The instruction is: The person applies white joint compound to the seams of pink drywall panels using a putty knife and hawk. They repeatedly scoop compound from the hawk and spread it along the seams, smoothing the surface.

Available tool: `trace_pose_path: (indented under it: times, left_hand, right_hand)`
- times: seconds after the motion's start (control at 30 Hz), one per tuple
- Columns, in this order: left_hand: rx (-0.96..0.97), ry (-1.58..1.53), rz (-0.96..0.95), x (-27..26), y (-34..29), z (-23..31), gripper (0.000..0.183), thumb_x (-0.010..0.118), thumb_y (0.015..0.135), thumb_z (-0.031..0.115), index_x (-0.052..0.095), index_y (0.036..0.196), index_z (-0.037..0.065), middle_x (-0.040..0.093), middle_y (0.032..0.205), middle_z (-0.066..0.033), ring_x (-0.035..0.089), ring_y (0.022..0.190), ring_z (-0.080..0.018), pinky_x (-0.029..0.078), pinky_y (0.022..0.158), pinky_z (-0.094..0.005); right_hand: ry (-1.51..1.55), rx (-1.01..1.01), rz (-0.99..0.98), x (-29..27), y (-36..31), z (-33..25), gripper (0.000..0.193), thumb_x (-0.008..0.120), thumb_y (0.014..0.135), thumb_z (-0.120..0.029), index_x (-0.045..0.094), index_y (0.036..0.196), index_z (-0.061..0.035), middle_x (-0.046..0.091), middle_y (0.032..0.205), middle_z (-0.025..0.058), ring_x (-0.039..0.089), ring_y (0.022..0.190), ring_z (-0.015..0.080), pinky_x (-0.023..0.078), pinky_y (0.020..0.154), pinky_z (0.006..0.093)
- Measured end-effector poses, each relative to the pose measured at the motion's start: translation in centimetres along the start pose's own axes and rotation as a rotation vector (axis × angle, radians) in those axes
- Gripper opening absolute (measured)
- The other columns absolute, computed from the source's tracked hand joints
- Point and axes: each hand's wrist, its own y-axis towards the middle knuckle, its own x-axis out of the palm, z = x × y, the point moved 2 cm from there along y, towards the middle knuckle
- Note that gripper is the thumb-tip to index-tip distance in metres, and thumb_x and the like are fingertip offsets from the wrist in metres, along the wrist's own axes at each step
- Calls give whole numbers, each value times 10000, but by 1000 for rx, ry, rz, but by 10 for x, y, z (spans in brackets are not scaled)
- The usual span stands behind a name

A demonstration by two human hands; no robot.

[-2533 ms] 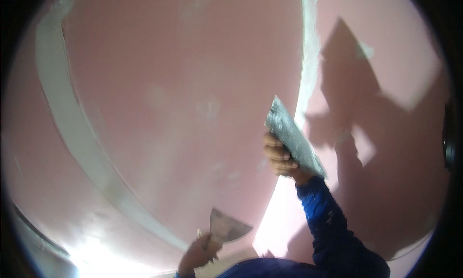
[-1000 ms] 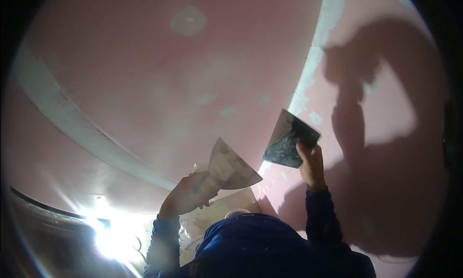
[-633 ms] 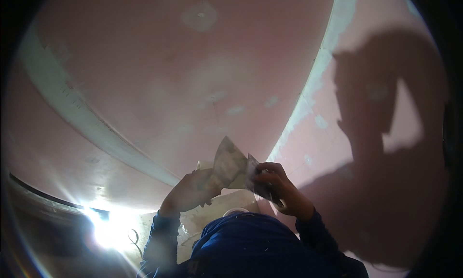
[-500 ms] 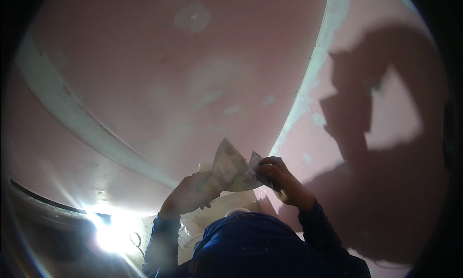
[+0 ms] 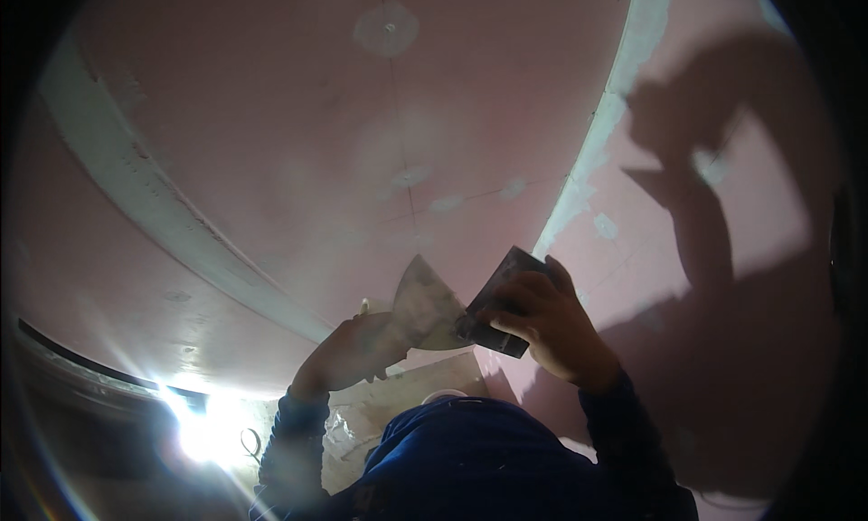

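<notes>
My left hand (image 5: pixel 357 347) is wrapped around a wide putty knife, and a pale end of its handle shows above the hand. The fan-shaped, smeared blade (image 5: pixel 425 306) of the putty knife points up and to the right. My right hand (image 5: pixel 553 317) grips a dark flat rectangular piece (image 5: pixel 497 297) between thumb and fingers; I cannot make out its exact kind. The piece is tilted, and its lower left corner meets or overlaps the right edge of the blade. Both hands are raised in front of my blue clothing (image 5: pixel 479 449).
Pink board (image 5: pixel 271 141) spreads overhead, with pale filler patches (image 5: pixel 386 29) and thin seams. Wide pale filled strips run along the left (image 5: pixel 136 177) and the right (image 5: pixel 601 114). A glaring lamp (image 5: pixel 206 435) shines at lower left. My shadow (image 5: pixel 714 340) falls on the right-hand surface.
My right hand has turned and moved slightly right, so the dark piece now shows its broad face. The putty knife stays nearly in place. The view has shifted a little.
</notes>
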Motion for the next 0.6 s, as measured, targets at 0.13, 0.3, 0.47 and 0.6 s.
trace_pose_path:
  times: [0.13, 0.3, 0.47, 0.6]
  left_hand:
    - [21, 66, -38, -1, -1, -1, 576, 743, 872, 202, 559, 1378, -2, 696, 888, -90, 667, 695, -138, 557, 617, -281]
    - [60, 31, -103, -5, -2, 4, 569, 744, 872, 198, 566, 1378, 9, 697, 875, -80, 664, 691, -134, 557, 618, -281]
    - [33, 83, -50, -13, -7, 12, 557, 739, 881, 198, 568, 1379, 18, 697, 831, -87, 657, 663, -127, 543, 595, -270]
    - [-97, 60, 95, -19, -16, 9, 539, 725, 902, 232, 570, 1374, 24, 684, 742, -81, 630, 577, -122, 480, 492, -262]
  right_hand:
    - [-46, -22, -107, -14, 7, -3, 286, 721, 761, -87, 793, 1011, -205, 666, 1144, -26, 525, 1242, 206, 277, 1192, 506]
    - [-3, -111, 32, -22, 22, -7, 319, 766, 697, -25, 808, 950, -216, 698, 1128, -27, 541, 1245, 195, 293, 1195, 486]
    - [6, -104, -193, -15, 22, 1, 332, 784, 708, -19, 805, 978, -212, 711, 1110, -30, 543, 1258, 216, 283, 1201, 480]
    - [564, 11, -178, -7, 3, 39, 301, 781, 781, -45, 763, 1075, -102, 717, 1152, 50, 589, 1226, 226, 379, 1140, 481]
